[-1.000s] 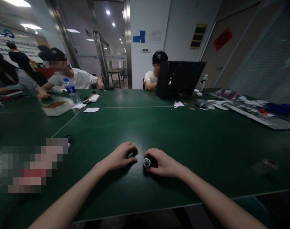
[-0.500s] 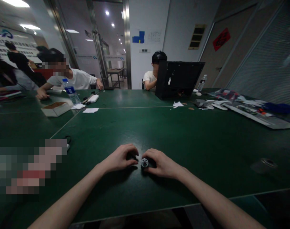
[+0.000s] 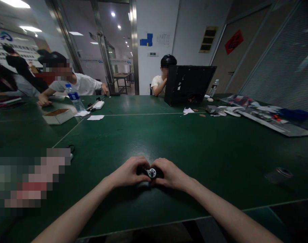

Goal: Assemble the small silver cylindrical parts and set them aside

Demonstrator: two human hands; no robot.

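Note:
A small round light-grey part with a spoked, wheel-like face sits between my two hands, just above the green table. My right hand curls round it from the right, thumb and fingers closed on its body, which is mostly hidden. From the left, my left hand is closed too, with its fingertips at the part's edge. Something small and pale shows by the left thumb, but I cannot make out what it is. Both sets of fingertips nearly meet around the wheel-like face.
At the right stands a metal cylinder. Across the table are an open box, a water bottle, a big black case and a cluttered board. Two people sit on the far side. A blurred-out item lies at left.
My left hand has moved right and closed up to the wheel-like part. The small gap between the hands is gone. My right hand has barely moved.

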